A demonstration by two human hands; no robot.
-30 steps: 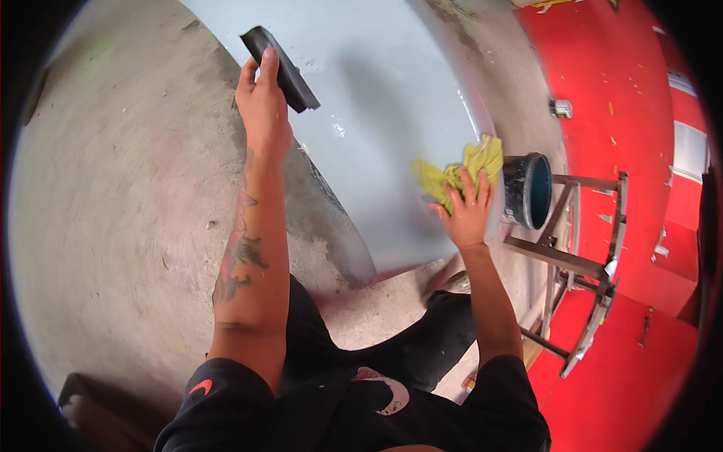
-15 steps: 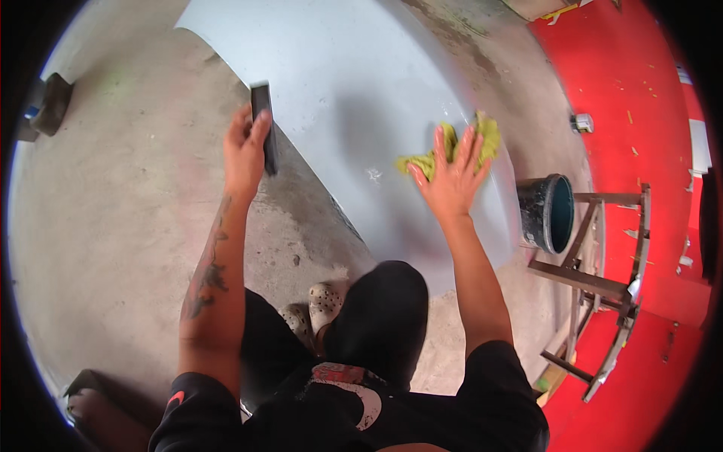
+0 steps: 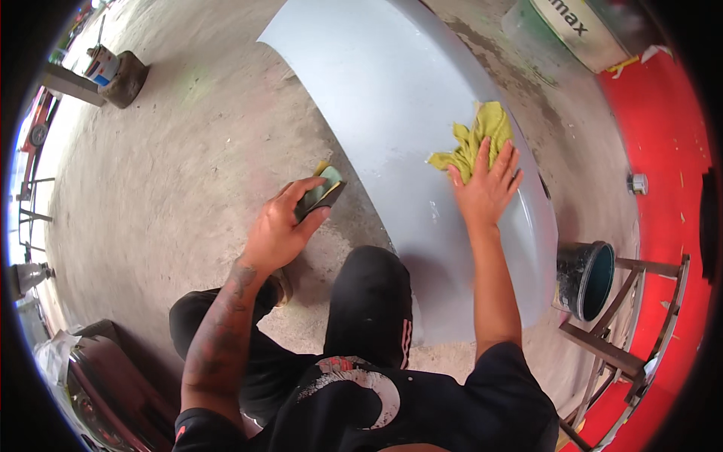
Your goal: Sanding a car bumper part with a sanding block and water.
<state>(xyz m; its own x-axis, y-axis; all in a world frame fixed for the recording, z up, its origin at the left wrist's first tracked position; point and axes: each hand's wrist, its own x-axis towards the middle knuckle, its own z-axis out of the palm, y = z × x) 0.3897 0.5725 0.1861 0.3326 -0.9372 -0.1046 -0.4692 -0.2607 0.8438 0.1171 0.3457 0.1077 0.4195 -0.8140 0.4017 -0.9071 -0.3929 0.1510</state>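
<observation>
A light grey, smooth car body panel (image 3: pixel 407 105) curves away in front of me, with wet-looking spots on its surface. My right hand (image 3: pixel 486 184) lies on it with fingers spread, pressing on a crumpled yellow-green cloth (image 3: pixel 482 132). Off the panel's left edge, above the floor, my left hand (image 3: pixel 290 222) grips a sanding block (image 3: pixel 320 192). The block is pale green, with dark sheet that looks like sandpaper along one side and a yellowish edge. My palm hides part of the block.
A black bucket (image 3: pixel 585 280) stands right of the panel, beside a metal frame (image 3: pixel 614 350) near a red wall (image 3: pixel 670 203). A can (image 3: pixel 637 184) lies by that wall. Another can (image 3: pixel 102 66) rests on a stand at far left. A dark red car part (image 3: pixel 113 384) sits lower left.
My left hand has turned the sanding block from upright to tilted, its pale green side now showing. The view has shifted left, and the cloth lies farther up the panel under my right hand.
</observation>
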